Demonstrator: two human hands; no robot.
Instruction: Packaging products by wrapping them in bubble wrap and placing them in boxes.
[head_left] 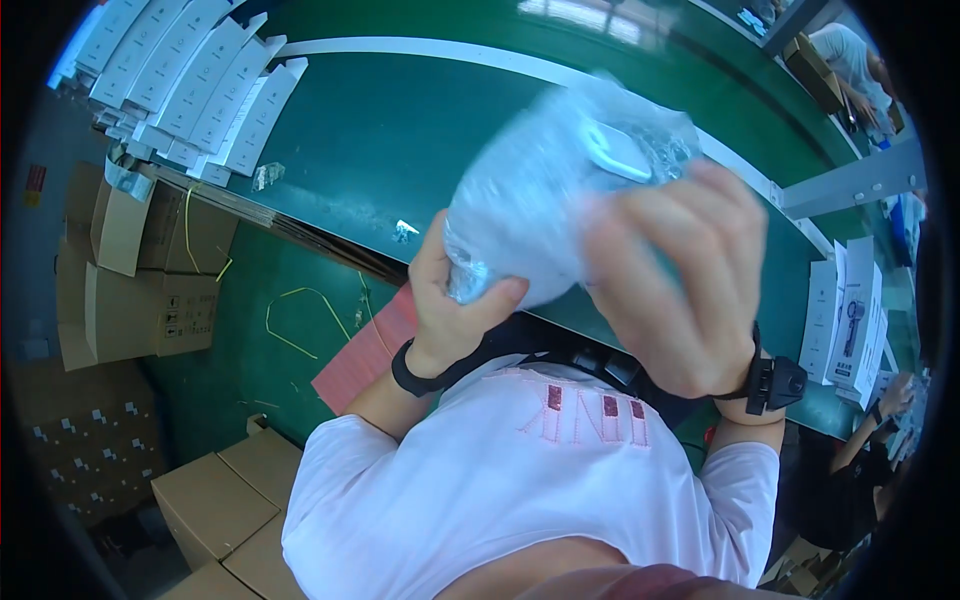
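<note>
The left forearm and right forearm reached forward, bare, from either side of the torso. The left hand was closed in a grip, its thumb pointing rightward and its other fingers mostly hidden. The right hand, raised and nearer the viewer, was blurred; its fingers were bent, and their exact closure could not be determined.
</note>
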